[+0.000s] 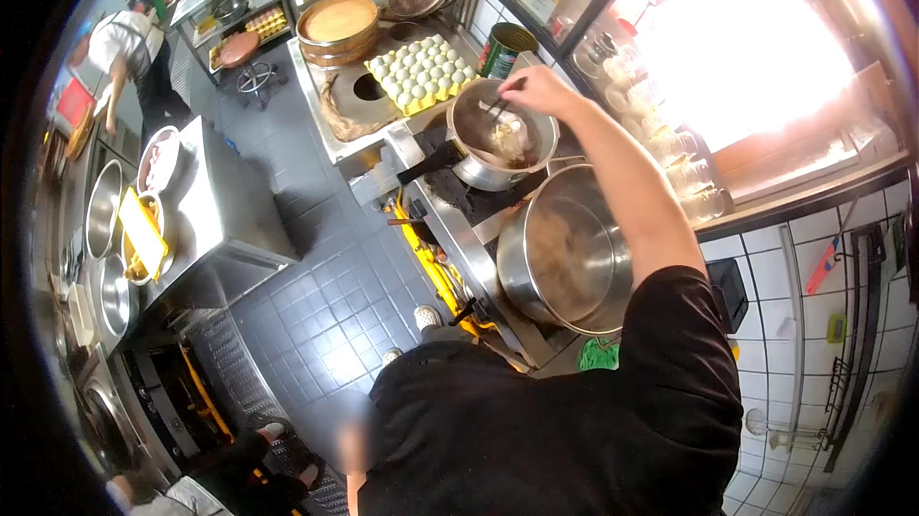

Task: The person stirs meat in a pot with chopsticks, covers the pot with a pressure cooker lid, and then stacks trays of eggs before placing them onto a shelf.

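My right hand (538, 92) is closed around thin dark chopsticks (497, 108) above a saucepan (466, 168). Their tips reach down into the pan, where a pale clump of food (512, 138) lies in brownish liquid; its kind is unclear. The saucepan's black handle (428, 163) points left over the stove (450, 198). Under my right forearm stands a large steel stockpot (517, 262) with cloudy brown liquid inside. Low at my left side, a blurred patch covers what appears to be my left hand (352, 449), so its fingers cannot be made out.
Beyond the saucepan sit a tray of eggs (421, 73), a round bamboo steamer (337, 33) and a large open can (505, 49). Glass jars (670, 147) line the window ledge. Across the aisle, a person (134, 47) bends near a steel counter (225, 195) with bowls.
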Demonstrator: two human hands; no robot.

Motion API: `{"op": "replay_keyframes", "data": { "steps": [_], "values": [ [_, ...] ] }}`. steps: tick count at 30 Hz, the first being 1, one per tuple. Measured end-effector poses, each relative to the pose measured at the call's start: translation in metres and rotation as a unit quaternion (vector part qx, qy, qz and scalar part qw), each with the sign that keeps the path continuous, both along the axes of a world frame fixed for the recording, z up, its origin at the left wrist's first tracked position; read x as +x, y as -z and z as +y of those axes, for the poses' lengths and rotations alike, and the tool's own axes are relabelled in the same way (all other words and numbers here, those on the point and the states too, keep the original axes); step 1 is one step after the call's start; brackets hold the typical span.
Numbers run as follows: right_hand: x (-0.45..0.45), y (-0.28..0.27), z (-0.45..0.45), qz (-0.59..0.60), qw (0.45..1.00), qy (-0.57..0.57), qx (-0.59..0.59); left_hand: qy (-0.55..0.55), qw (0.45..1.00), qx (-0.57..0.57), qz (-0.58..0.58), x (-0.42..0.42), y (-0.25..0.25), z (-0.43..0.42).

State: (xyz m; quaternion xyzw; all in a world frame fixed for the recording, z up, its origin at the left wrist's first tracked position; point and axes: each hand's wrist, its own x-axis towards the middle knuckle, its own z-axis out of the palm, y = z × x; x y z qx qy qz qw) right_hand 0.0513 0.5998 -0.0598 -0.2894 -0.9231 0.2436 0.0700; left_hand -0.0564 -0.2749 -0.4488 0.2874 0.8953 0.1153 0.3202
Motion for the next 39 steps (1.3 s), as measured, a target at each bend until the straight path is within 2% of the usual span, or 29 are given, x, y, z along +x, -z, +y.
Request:
{"op": "replay_keyframes", "data": {
  "steps": [2,3,5,6,9,10,12,13,15,16,19,20,21,22,23,24,25,27,28,29,30,31,32,33,34,35,37,38,39],
  "values": [
    [-0.010,0.022,-0.004,-0.066,0.997,0.030,-0.031,0.068,0.992,0.051,0.094,0.013,-0.017,0.009],
    [-0.007,0.035,-0.003,-0.064,0.998,0.011,0.020,0.099,0.982,0.077,0.141,0.013,-0.022,0.013],
    [-0.003,0.054,-0.005,-0.058,0.990,-0.031,0.122,0.135,0.978,0.025,0.159,0.003,-0.016,0.012],
    [-0.003,0.054,-0.005,-0.084,0.991,0.024,0.098,0.151,0.975,-0.004,0.166,-0.003,-0.010,0.009],
    [0.005,0.036,0.001,-0.105,0.989,0.042,0.091,0.200,0.960,-0.088,0.175,-0.022,0.030,-0.005],
    [0.010,0.028,0.002,-0.107,0.988,0.047,0.097,0.148,0.964,-0.024,0.219,-0.024,0.031,0.008],
    [0.022,0.012,0.005,-0.113,0.985,0.060,0.112,0.297,0.864,-0.054,0.402,-0.024,0.035,0.004],
    [0.030,0.012,0.010,-0.126,0.981,0.075,0.127,0.358,0.790,-0.065,0.494,-0.026,0.037,0.001],
    [0.040,0.020,0.022,-0.152,0.970,0.103,0.156,0.255,0.923,0.001,0.288,-0.015,0.046,-0.010],
    [0.043,0.017,0.019,-0.145,0.969,0.101,0.170,0.193,0.960,0.017,0.200,-0.009,0.037,-0.008],
    [0.059,0.022,0.032,-0.114,0.983,0.073,0.125,0.137,0.981,0.031,0.135,-0.004,0.021,-0.002],
    [0.060,-0.006,0.019,-0.121,0.985,0.076,0.101,0.135,0.981,0.031,0.133,-0.004,0.020,-0.003],
    [0.056,-0.053,-0.005,-0.075,0.994,0.008,0.080,0.143,0.979,0.028,0.142,-0.006,0.019,-0.006],
    [0.045,-0.132,-0.055,-0.105,0.994,0.035,0.000,0.164,0.973,0.018,0.162,-0.006,0.021,-0.014],
    [0.048,-0.197,-0.098,-0.023,0.999,-0.032,0.033,0.213,0.955,0.005,0.207,-0.008,0.028,-0.022],
    [0.050,-0.262,-0.126,-0.048,0.993,-0.043,0.103,0.299,0.904,-0.008,0.306,-0.012,0.032,-0.022],
    [0.056,-0.306,-0.149,-0.061,0.984,-0.049,0.161,0.404,0.772,-0.034,0.490,-0.010,0.030,-0.023],
    [0.053,-0.358,-0.196,-0.044,0.976,-0.059,0.203,0.370,0.593,-0.141,0.702,-0.021,0.043,-0.021],
    [0.044,-0.368,-0.220,-0.025,0.975,-0.071,0.210,0.320,0.851,-0.057,0.413,-0.047,0.039,-0.004],
    [0.035,-0.374,-0.239,-0.003,0.976,-0.076,0.202,0.122,0.975,-0.038,0.181,-0.065,0.036,0.019],
    [0.023,-0.374,-0.257,0.025,0.978,-0.082,0.190,-0.019,0.997,-0.001,0.070,-0.072,-0.028,0.074],
    [0.011,-0.370,-0.274,0.056,0.980,-0.086,0.170,-0.090,0.993,0.078,0.013,-0.069,-0.121,0.143],
    [-0.002,-0.362,-0.290,0.093,0.981,-0.085,0.146,-0.171,0.917,0.342,-0.113,-0.070,-0.133,0.188],
    [-0.014,-0.350,-0.306,0.136,0.981,-0.078,0.113,-0.050,0.950,0.294,-0.097,-0.073,-0.224,0.244],
    [-0.027,-0.334,-0.324,0.185,0.978,-0.066,0.075,-0.053,0.893,0.403,-0.193,-0.062,-0.261,0.277],
    [-0.042,-0.313,-0.342,0.241,0.969,-0.047,0.033,0.035,0.867,0.455,-0.199,-0.052,-0.308,0.301],
    [-0.074,-0.254,-0.383,0.376,0.926,-0.021,-0.030,0.055,0.671,0.565,-0.476,-0.022,-0.354,0.339],
    [-0.091,-0.210,-0.405,0.468,0.881,-0.051,0.049,0.039,0.530,0.568,-0.628,-0.013,-0.364,0.349],
    [-0.108,-0.174,-0.431,0.509,0.859,-0.061,0.015,-0.011,0.443,0.534,-0.720,-0.007,-0.371,0.348]
  ]
}}
